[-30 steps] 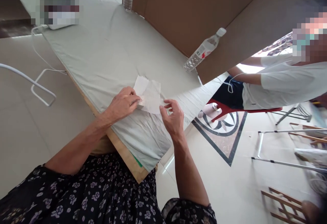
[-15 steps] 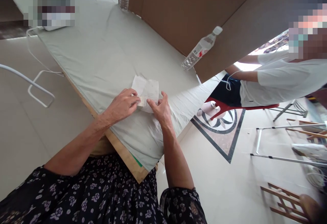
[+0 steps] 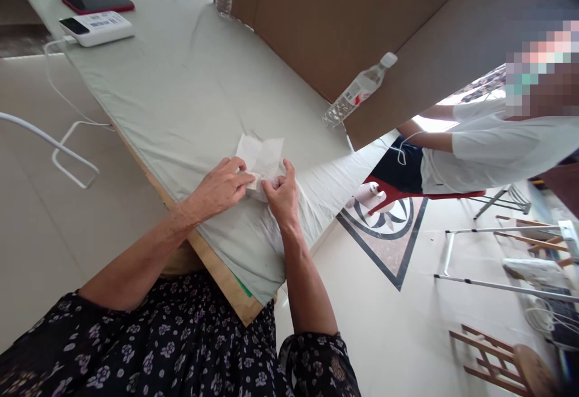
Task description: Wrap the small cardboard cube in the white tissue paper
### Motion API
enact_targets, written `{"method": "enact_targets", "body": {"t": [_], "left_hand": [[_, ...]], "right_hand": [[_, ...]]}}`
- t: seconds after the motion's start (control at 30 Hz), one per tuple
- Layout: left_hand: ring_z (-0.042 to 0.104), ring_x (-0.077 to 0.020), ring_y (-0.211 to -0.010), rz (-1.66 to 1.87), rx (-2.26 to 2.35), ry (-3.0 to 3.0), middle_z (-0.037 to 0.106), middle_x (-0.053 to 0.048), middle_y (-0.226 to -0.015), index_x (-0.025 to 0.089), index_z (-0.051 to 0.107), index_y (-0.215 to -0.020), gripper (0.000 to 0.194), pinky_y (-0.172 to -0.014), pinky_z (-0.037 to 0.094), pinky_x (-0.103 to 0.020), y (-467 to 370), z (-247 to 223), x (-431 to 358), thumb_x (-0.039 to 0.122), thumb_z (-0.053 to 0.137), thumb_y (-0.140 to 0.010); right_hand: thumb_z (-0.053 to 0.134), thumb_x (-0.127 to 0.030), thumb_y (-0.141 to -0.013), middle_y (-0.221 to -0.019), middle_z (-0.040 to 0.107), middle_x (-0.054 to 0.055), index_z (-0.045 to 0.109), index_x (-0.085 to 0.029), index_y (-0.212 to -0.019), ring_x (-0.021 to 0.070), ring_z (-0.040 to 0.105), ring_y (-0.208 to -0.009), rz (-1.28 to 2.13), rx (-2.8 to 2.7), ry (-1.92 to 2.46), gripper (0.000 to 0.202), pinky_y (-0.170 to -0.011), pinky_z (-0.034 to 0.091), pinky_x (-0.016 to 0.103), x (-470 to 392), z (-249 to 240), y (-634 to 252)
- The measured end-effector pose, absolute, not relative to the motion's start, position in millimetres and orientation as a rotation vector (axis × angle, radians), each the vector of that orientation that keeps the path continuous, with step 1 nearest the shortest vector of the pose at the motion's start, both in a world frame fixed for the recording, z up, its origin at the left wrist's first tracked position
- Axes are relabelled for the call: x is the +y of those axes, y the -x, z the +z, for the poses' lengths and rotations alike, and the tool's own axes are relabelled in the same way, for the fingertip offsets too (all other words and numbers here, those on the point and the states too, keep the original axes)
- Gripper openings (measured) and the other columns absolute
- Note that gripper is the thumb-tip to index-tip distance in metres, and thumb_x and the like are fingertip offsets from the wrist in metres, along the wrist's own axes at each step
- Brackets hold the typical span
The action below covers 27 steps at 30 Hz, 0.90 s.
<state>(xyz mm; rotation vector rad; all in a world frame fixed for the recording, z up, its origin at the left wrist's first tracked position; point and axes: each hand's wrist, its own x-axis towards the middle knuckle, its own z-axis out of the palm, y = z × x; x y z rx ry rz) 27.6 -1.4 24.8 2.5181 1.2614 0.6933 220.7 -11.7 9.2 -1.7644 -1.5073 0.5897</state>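
Left hand: half-curled, fingertips on a small pale piece, I judge to steady it; I can't tell whether they pinch.
Right hand: partly open at the sheet's right edge, probably keeping it flat; grip unclear.
White paper sheet: on the counter, centre frame, beneath the piece.
Plastic bottle: upper right, against cardboard, perhaps bracing it.
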Motion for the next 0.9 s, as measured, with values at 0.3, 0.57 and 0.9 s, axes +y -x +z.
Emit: {"method": "enact_targets", "body": {"t": [0.3, 0.57, 0.9], "left_hand": [[0.056, -0.0251, -0.100, 0.649, 1.291, -2.516, 0.064, -0.010, -0.119, 0.024, 0.079, -0.108, 0.033, -0.088, 0.052, -0.038, -31, 30, -2, 0.012, 0.052, -0.092], [0.059, -0.0280, -0.112, 0.752, 1.249, -2.330, 0.064, -0.013, -0.123, 0.018, 0.070, -0.123, 0.037, -0.098, 0.052, -0.042, -31, 23, 0, 0.015, 0.050, -0.092], [0.060, -0.0288, -0.110, 0.823, 1.212, -2.246, 0.066, -0.014, -0.118, 0.013, 0.047, -0.147, 0.056, -0.099, 0.052, -0.047, -33, 20, 1, 0.015, 0.050, -0.090]], "right_hand": [[0.065, -0.036, -0.086, -0.065, 0.049, -0.009, 0.045, -0.014, -0.150, 0.0129, 0.049, -0.059, 0.809, -1.325, 1.593, 0.070, -0.061, 0.045, 0.028, -16, 25, -206], [0.066, -0.037, -0.087, -0.073, 0.061, -0.007, 0.047, -0.015, -0.147, 0.0114, 0.057, -0.063, 0.927, -1.309, 1.475, 0.068, -0.062, 0.047, 0.027, -12, 24, -198], [0.069, -0.035, -0.088, -0.088, 0.075, 0.001, 0.049, -0.016, -0.150, 0.0124, 0.061, -0.064, 0.862, -1.487, 1.497, 0.068, -0.067, 0.051, 0.029, -17, 25, -196]]}}
